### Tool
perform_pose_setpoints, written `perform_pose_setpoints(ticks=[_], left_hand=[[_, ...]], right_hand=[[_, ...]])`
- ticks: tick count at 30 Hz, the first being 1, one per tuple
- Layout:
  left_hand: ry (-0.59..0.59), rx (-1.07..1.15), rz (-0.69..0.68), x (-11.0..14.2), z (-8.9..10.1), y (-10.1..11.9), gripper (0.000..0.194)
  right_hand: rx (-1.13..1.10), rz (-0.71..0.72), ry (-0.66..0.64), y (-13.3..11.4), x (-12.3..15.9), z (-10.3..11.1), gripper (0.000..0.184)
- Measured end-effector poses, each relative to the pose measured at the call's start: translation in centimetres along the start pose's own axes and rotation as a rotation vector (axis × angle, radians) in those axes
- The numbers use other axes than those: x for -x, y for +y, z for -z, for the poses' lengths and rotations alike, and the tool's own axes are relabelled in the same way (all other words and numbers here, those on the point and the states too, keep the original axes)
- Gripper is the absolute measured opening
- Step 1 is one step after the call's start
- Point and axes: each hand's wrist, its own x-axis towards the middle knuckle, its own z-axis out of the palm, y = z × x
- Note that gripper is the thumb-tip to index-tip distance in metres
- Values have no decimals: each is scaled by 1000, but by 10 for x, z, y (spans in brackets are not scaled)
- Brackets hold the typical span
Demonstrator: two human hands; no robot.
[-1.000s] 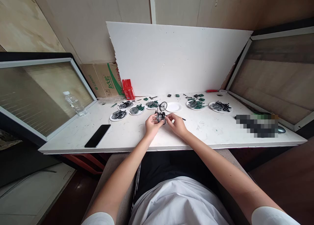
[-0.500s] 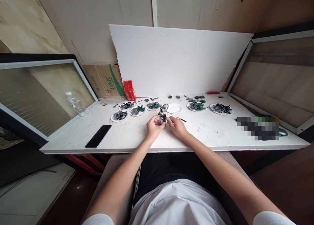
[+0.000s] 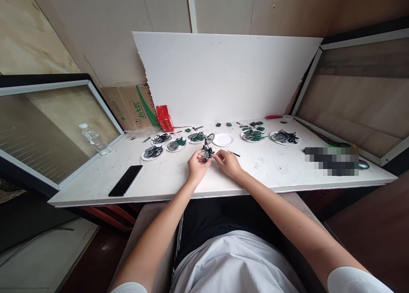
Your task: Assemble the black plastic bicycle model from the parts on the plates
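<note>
A small black model bicycle (image 3: 207,147) stands partly built over the middle of the white table (image 3: 281,173), one spoked wheel raised at its far end. My left hand (image 3: 196,167) is closed round the model's left side. My right hand (image 3: 227,163) pinches its right side with thumb and fingertips. A thin black tool (image 3: 234,154) lies on the table just right of my right hand.
Several white paper plates (image 3: 223,139) holding black and green parts line the back of the table. A black phone (image 3: 125,180) lies front left, a water bottle (image 3: 94,139) at far left, a red box (image 3: 165,118) and cardboard box (image 3: 134,107) behind. A white board leans on the wall.
Both hands stay on the model bicycle and have turned it slightly. The view has shifted a little as my head moved.
</note>
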Motion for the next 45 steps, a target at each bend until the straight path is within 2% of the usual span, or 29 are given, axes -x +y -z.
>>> perform_pose_setpoints(ticks=[3,5,9,13,17,27,37,45], left_hand=[[-34,8,-14,2,-1,2,51],[-46,11,-24,3,-2,4,50],[-25,-9,-35,4,-3,5,49],[14,-36,-49,3,-1,5,49],[24,-53,-64,4,0,4,50],[-9,-70,-95,5,-2,5,47],[10,-95,-86,6,-2,6,46],[-2,-80,-90,6,-3,6,46]], right_hand=[[38,-32,-21,-4,0,2,49],[42,-53,-30,-7,1,3,52],[18,-69,-18,-10,2,3,39],[-23,-3,-12,-6,2,0,23],[-54,50,-12,-1,1,-2,24],[38,-7,-48,-3,0,1,46],[3,8,3,-1,1,-1,27],[56,2,-31,-2,-1,1,48]])
